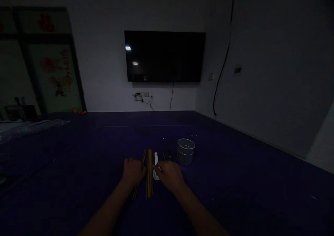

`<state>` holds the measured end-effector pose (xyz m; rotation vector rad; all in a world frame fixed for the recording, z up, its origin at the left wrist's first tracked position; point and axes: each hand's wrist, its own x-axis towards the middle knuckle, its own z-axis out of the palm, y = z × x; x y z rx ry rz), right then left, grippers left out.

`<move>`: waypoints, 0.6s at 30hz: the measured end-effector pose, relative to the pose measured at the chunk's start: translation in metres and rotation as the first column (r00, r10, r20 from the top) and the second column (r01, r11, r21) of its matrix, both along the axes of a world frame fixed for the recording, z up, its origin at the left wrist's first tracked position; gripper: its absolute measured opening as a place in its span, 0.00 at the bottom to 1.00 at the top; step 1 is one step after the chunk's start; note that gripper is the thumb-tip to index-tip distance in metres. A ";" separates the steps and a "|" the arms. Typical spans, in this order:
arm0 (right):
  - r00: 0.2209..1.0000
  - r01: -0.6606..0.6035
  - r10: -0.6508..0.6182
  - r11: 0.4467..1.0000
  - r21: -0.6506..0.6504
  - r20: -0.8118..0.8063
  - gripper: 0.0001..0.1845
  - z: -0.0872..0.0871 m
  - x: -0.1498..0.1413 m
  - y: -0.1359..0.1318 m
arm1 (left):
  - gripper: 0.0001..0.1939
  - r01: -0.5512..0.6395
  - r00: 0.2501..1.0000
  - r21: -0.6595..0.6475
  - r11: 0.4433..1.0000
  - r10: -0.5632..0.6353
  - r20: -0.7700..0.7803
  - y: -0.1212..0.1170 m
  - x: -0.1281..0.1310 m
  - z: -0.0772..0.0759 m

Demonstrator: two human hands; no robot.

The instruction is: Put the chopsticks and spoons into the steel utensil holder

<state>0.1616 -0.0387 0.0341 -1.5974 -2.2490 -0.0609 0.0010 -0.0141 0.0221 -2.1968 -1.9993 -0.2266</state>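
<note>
My left hand (133,171) is closed on a few wooden chopsticks (135,191), which slant across the floor beneath it. Just right of it lies a bundle of several more chopsticks (149,180), side by side and nearly parallel. A white spoon (156,156) rests beside that bundle, bowl toward me. My right hand (169,173) is curled down over the floor, its thumb against the spoon; what its fingers hold, if anything, is hidden. Thin dark utensils (170,155) stick out past its knuckles. Next to them stands a round metal holder (185,156) with a perforated lower part.
The purple-blue floor covering (91,159) has small pale scraps on it. Clear plastic sheeting (33,126) lies at the left, and small orange things (82,112) sit by the door. A television (165,57) hangs on the far wall; a black cable (221,74) runs down the right wall.
</note>
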 end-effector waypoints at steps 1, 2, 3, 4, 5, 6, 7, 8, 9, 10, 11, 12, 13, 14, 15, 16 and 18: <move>1.000 -0.001 0.001 1.000 0.000 0.001 0.21 0.000 0.000 0.000 | 0.20 0.002 1.000 -0.003 1.000 -0.002 -0.003 0.001 0.000 0.000; 1.000 -0.002 0.002 1.000 -0.002 0.001 0.21 0.000 0.000 0.000 | 0.19 0.003 1.000 -0.007 1.000 -0.003 -0.003 0.002 0.000 -0.001; 1.000 -0.002 0.002 1.000 -0.005 0.001 0.21 -0.001 0.000 0.000 | 0.19 0.001 1.000 -0.013 1.000 -0.001 0.002 0.002 -0.001 -0.001; 1.000 -0.005 0.005 1.000 -0.008 0.001 0.20 -0.001 0.000 0.000 | 0.19 -0.001 1.000 -0.019 1.000 0.001 0.013 0.003 -0.001 -0.002; 1.000 -0.007 0.007 1.000 -0.011 0.000 0.20 -0.001 0.000 0.000 | 0.19 -0.008 1.000 -0.026 1.000 0.009 0.028 0.004 -0.001 -0.002; 1.000 -0.010 0.010 1.000 -0.012 -0.002 0.20 -0.002 0.000 0.000 | 0.19 -0.018 0.999 -0.032 0.999 0.019 0.046 0.005 -0.002 -0.003; 1.000 -0.013 0.013 1.000 -0.011 -0.003 0.20 -0.002 0.000 0.001 | 0.18 -0.026 0.998 -0.036 0.999 0.028 0.062 0.005 -0.002 -0.003; 1.000 -0.015 0.015 1.000 -0.008 -0.005 0.20 -0.002 0.000 0.001 | 0.18 -0.033 0.996 -0.038 0.999 0.036 0.076 0.005 -0.002 -0.003; 1.000 -0.018 0.017 1.000 -0.005 -0.007 0.20 -0.002 0.001 0.001 | 0.17 -0.040 0.996 -0.038 0.998 0.043 0.084 0.005 -0.003 -0.004; 1.000 -0.017 0.017 1.000 -0.005 -0.009 0.20 -0.002 0.001 0.001 | 0.17 -0.042 0.995 -0.036 0.998 0.045 0.084 0.005 -0.003 -0.004; 1.000 -0.016 0.016 1.000 -0.004 -0.011 0.20 -0.002 0.001 0.001 | 0.17 -0.041 0.996 -0.033 0.999 0.044 0.080 0.005 -0.003 -0.004; 1.000 -0.015 0.015 1.000 -0.002 -0.013 0.20 -0.002 0.001 0.001 | 0.18 -0.038 0.997 -0.031 0.999 0.040 0.071 0.004 -0.003 -0.004; 1.000 -0.016 0.016 1.000 0.000 -0.015 0.20 -0.002 0.001 0.001 | 0.18 -0.034 0.998 -0.028 0.999 0.036 0.060 0.004 -0.003 -0.004; 1.000 -0.016 0.016 1.000 0.002 -0.018 0.20 -0.002 0.001 0.001 | 0.18 -0.031 0.998 -0.026 0.999 0.033 0.050 0.004 -0.003 -0.004; 1.000 -0.017 0.017 1.000 0.003 -0.019 0.20 -0.001 0.001 0.000 | 0.18 -0.031 0.999 -0.023 0.999 0.032 0.043 0.004 -0.003 -0.004; 1.000 -0.017 0.017 1.000 0.003 -0.020 0.20 -0.001 0.001 0.000 | 0.18 -0.031 0.999 -0.018 0.999 0.032 0.039 0.004 -0.003 -0.004; 1.000 -0.020 0.020 1.000 0.004 -0.019 0.20 -0.001 0.001 0.000 | 0.18 -0.031 0.999 -0.012 0.999 0.031 0.037 0.003 -0.003 -0.004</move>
